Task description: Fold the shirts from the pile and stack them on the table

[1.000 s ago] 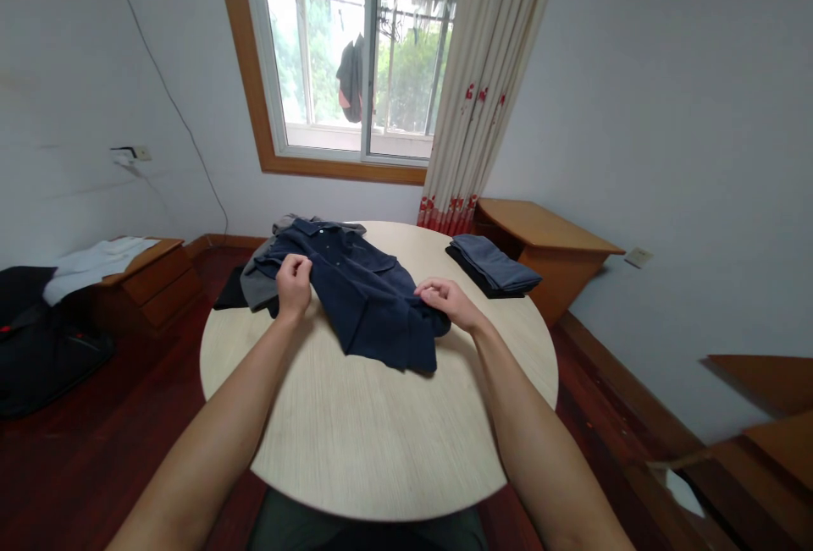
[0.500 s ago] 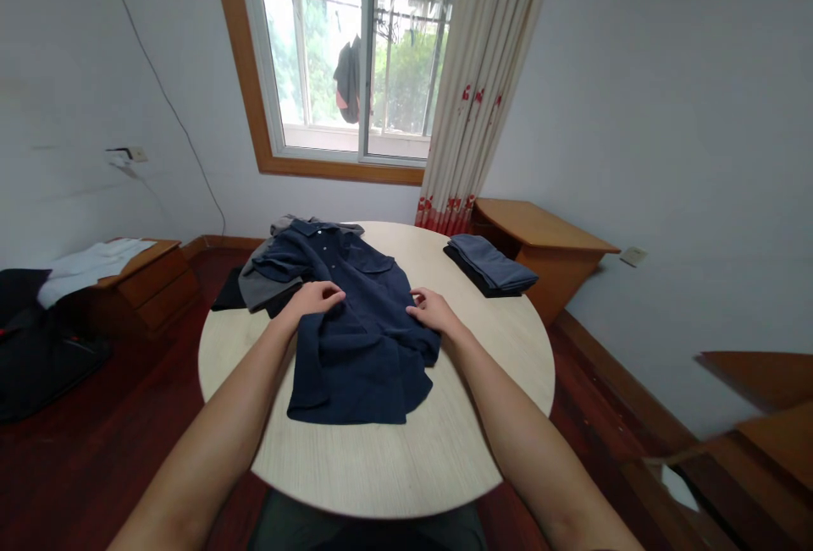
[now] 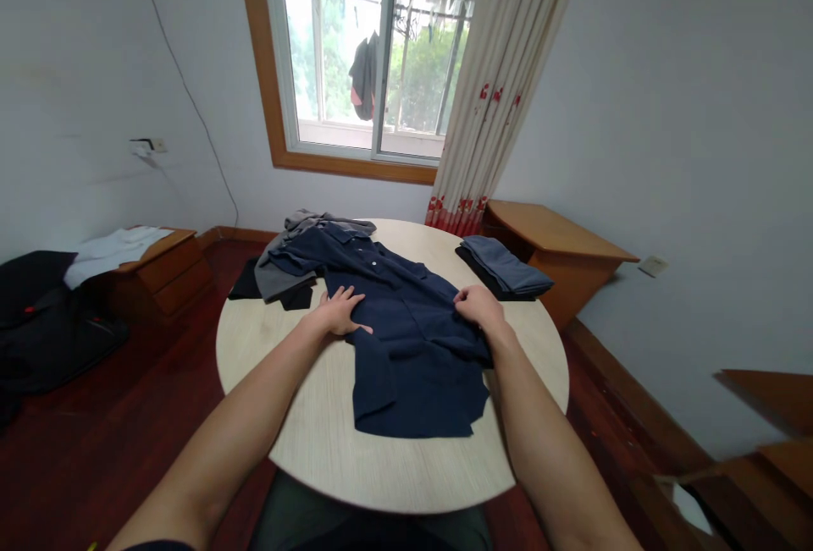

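Note:
A dark navy collared shirt (image 3: 412, 331) lies spread over the pale round table (image 3: 406, 483), its collar at the far left and its hem toward me. My left hand (image 3: 343, 311) rests on the shirt's left edge, palm down with fingers spread. At the right edge of the shirt, my right hand (image 3: 478, 305) has its thumb and fingers pinched together on the navy cloth. Some folds run across the shirt between the hands, and the lower left part is turned over on itself.
Grey and black clothes (image 3: 276, 276) lie bunched at the table's far left. A folded grey-blue and black stack (image 3: 505, 267) is at the right edge. Beyond stands a wooden desk (image 3: 552, 234); a low cabinet (image 3: 171, 267) is at left.
The shirt's lower part has moved right and its upper part has spread out. My left hand has opened flat on it, while my right hand has shifted right and closed on its edge.

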The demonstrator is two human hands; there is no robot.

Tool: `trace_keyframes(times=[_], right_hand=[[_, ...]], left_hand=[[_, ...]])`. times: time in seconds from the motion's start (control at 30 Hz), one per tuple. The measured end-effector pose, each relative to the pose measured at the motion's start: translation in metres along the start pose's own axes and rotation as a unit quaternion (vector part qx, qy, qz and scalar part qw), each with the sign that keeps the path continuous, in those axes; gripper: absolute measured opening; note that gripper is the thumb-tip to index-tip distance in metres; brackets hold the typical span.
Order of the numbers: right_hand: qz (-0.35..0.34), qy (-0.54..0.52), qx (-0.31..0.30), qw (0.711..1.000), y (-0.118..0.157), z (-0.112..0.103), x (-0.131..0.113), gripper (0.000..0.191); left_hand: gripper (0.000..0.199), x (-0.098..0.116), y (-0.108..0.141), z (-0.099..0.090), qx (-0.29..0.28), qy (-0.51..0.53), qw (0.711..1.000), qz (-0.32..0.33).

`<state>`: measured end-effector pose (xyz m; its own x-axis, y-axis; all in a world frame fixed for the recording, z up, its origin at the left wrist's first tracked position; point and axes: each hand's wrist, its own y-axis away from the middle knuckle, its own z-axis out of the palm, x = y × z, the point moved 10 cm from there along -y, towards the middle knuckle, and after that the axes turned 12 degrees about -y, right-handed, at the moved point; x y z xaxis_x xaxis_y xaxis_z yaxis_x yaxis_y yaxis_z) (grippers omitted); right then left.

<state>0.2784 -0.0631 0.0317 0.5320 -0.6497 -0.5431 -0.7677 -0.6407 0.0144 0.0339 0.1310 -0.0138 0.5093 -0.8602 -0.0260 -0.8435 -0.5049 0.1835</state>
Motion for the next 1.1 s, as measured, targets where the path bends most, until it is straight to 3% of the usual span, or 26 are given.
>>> trace_keyframes(times=[0.03, 0.1, 0.17, 0.23, 0.3, 0.37, 0.43, 0.57, 0.7, 0.8, 0.97, 1.03, 1.1], right_hand=[[-0.002, -0.02, -0.037, 0.999, 0.0, 0.002, 0.006, 0.02], [-0.028, -0.096, -0.168, 0.981, 0.007, 0.02, 0.007, 0.02], [-0.064, -0.188, -0.33, 0.923, 0.028, 0.045, -0.005, 0.033], [-0.096, -0.267, -0.423, 0.861, 0.045, 0.056, -0.021, 0.051], [-0.117, -0.34, -0.396, 0.845, 0.041, 0.054, -0.031, 0.057], [-0.114, -0.383, -0.301, 0.866, 0.022, 0.048, -0.03, 0.053], [-0.093, -0.372, -0.21, 0.899, 0.005, 0.048, -0.02, 0.051], [-0.114, -0.231, -0.083, 0.963, -0.008, 0.046, -0.015, 0.055], [-0.126, -0.035, 0.003, 0.991, 0.0, 0.04, -0.021, 0.069], [-0.125, 0.024, -0.006, 0.992, 0.006, 0.05, -0.031, 0.071], [-0.205, -0.03, -0.093, 0.974, 0.013, 0.074, -0.062, 0.042], [-0.202, -0.039, -0.102, 0.973, 0.013, 0.069, -0.061, 0.029], [-0.158, -0.042, -0.161, 0.973, 0.014, 0.066, -0.047, 0.016]], left_hand=[[0.109, 0.002, 0.0, 0.001, -0.009, 0.0, 1.0, 0.005], [0.115, 0.002, 0.002, 0.003, -0.034, -0.003, 0.999, 0.019], [0.122, -0.007, 0.005, 0.006, -0.063, -0.015, 0.997, 0.03], [0.118, -0.026, 0.009, 0.005, -0.075, -0.028, 0.997, 0.016], [0.098, -0.05, 0.011, -0.001, -0.063, -0.032, 0.997, -0.032], [0.069, -0.067, 0.013, -0.011, -0.032, -0.033, 0.995, -0.087], [0.049, -0.066, 0.012, -0.024, 0.021, -0.033, 0.993, -0.114], [0.049, -0.018, 0.007, -0.037, 0.1, 0.011, 0.993, -0.055], [0.07, 0.019, 0.003, -0.02, 0.067, 0.006, 0.997, -0.026], [0.078, 0.025, -0.001, -0.006, 0.035, -0.015, 0.999, -0.039], [0.089, 0.027, -0.007, 0.009, -0.012, -0.012, 0.999, -0.03], [0.094, 0.029, -0.004, 0.011, -0.039, -0.012, 0.999, -0.026], [0.103, 0.033, 0.002, 0.011, -0.073, -0.017, 0.997, -0.011]])
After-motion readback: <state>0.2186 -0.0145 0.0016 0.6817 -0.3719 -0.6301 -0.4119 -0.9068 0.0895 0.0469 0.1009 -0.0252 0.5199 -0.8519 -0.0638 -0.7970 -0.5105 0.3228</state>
